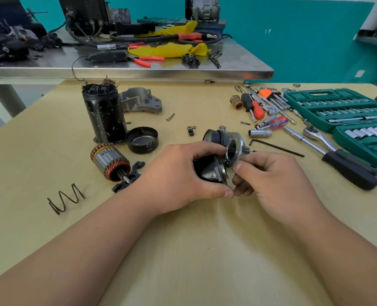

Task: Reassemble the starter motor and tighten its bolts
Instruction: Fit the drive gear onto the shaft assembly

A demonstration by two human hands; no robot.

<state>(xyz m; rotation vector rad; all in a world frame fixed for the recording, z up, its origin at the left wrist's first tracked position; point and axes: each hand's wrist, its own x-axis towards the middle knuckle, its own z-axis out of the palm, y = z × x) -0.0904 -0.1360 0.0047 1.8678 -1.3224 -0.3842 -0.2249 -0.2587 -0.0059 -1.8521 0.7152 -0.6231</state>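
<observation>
My left hand (178,175) grips a dark starter sub-assembly (218,151) with a silver flange, held just above the tan table. My right hand (269,175) pinches the flange's lower right edge with curled fingers. To the left stand the black motor housing (105,113), the black end cap (142,139) and the copper-wound armature (110,161), which lies on its side by a black fork lever (128,177). The grey nose casting (141,100) lies behind the housing. A loose bolt (170,116) and a coil spring (65,198) lie on the table.
At the right sit a green socket set (337,107), a ratchet (337,151), an Allen key (275,147), screwdrivers (254,107) and loose sockets (260,133). A steel bench (139,71) behind holds cables, pliers and yellow cloth.
</observation>
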